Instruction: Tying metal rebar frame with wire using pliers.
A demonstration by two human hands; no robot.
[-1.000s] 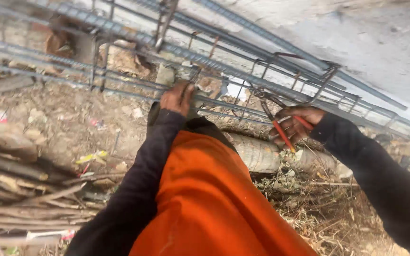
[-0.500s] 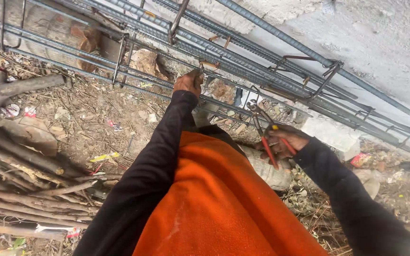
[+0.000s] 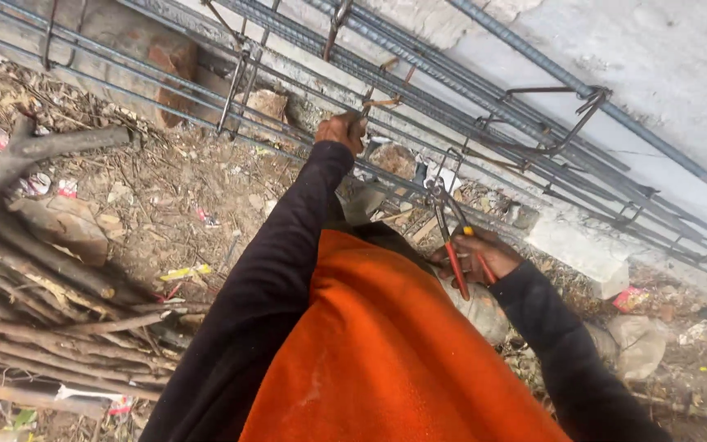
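Left hand [image 3: 342, 131] clenched on a bar of the rebar cage [image 3: 484, 123], right hand [image 3: 476, 255] grasping red-handled pliers [image 3: 452, 237] just below it, bare wall [image 3: 664, 57] beyond, branches [image 3: 34, 303] well left

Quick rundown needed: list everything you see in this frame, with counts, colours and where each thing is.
rebar cage: one, grey-brown steel bars with stirrups, running across the top from the left edge down to the right.
pliers: one pair, red handles, dark jaws at the cage, centre right.
branches: a pile, count unclear, grey-brown, lower left.
bricks and stones: several, reddish and grey, under the cage.
concrete surface: one, pale grey, upper right.
litter scraps: several, yellow, red, white, on the dirt.
orange garment: one, bottom centre.
left hand: grips a bar of the cage, black sleeve.
right hand: holds the pliers handles, black sleeve.
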